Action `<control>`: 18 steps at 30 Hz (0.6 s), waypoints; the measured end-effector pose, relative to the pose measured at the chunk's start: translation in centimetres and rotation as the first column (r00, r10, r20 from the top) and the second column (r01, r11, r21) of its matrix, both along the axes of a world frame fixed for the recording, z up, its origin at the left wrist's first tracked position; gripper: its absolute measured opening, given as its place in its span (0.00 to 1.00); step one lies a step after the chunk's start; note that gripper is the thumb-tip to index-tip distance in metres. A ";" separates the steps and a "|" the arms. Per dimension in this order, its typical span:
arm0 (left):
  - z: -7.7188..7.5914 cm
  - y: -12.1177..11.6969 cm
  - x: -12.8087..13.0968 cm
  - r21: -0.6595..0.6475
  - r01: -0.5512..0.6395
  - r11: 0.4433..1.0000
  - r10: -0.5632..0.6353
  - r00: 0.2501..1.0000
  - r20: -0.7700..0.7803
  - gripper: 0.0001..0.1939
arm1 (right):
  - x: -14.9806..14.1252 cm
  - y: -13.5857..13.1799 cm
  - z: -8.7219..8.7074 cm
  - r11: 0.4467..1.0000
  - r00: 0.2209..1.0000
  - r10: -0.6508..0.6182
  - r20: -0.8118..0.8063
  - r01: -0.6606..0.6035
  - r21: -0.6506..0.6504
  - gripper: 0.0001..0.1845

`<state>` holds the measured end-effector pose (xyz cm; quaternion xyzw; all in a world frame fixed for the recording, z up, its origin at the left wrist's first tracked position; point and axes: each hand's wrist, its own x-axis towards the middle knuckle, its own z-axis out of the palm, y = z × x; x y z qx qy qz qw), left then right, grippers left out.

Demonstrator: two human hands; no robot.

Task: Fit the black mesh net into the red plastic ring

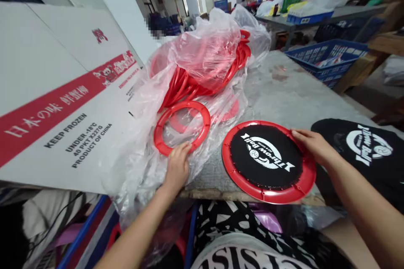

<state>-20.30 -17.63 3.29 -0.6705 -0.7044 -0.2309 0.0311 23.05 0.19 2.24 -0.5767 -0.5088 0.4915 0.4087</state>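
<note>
My left hand (179,166) is closed on the near rim of a red plastic ring (205,119), tilted up over the clear plastic bag (139,143). Further right, a red ring frame (235,170) with a black fabric disc (252,172) inside it lies at the table's front edge. White "Throw Ball" lettering marks the disc. My right hand (315,145) grips this frame at its upper right rim, fingers on top and the thumb side partly hidden. Many more red rings (189,86) are heaped inside the bag behind.
A large white carton (41,151) with a red band stands at the left. Black printed fabric pieces (334,134) lie at the right of the grey table (268,92). Beyond it are a blue crate (328,56) and another table with a blue tray (311,17).
</note>
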 end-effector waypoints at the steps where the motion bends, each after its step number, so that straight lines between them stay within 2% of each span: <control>1: 0.3 0.3 -0.9 -0.035 -0.056 0.998 0.054 0.998 -0.037 0.26 | 0.2 -0.4 0.0 0.997 0.994 -0.024 -0.108 0.016 -0.079 0.14; 2: 0.5 0.5 -1.8 -0.080 -0.104 0.991 0.098 0.992 -0.080 0.27 | 0.5 -0.8 0.0 0.991 0.979 -0.061 -0.194 0.037 -0.125 0.14; 4: 0.7 0.9 -3.1 -0.193 -0.172 0.966 0.142 0.977 -0.162 0.28 | 0.9 -1.5 -0.1 0.989 0.948 -0.120 -0.294 0.089 -0.117 0.14; 6: 0.7 1.1 -3.7 -0.295 -0.181 0.938 0.117 0.968 -0.220 0.28 | 1.3 -2.0 -0.5 0.989 0.930 -0.147 -0.337 0.132 -0.065 0.13; 8: 0.6 1.3 -3.8 -0.341 -0.166 0.925 0.072 0.959 -0.273 0.26 | 1.4 -2.3 -1.1 0.989 0.939 -0.146 -0.311 0.151 -0.009 0.14; 13: 1.3 2.2 -2.4 -0.307 -0.199 0.931 0.056 0.906 -0.419 0.21 | 1.3 -2.2 -2.9 0.973 0.965 -0.170 -0.200 0.196 0.119 0.25; 15: 2.2 2.4 -1.7 -0.279 -0.198 0.940 0.063 0.902 -0.426 0.19 | 1.3 -1.9 -3.5 0.968 0.968 -0.172 -0.182 0.200 0.154 0.29; 18: 4.2 2.4 -1.0 -0.200 -0.148 0.969 0.068 0.930 -0.360 0.17 | 1.7 -1.7 -3.9 0.964 0.975 -0.167 -0.145 0.192 0.186 0.29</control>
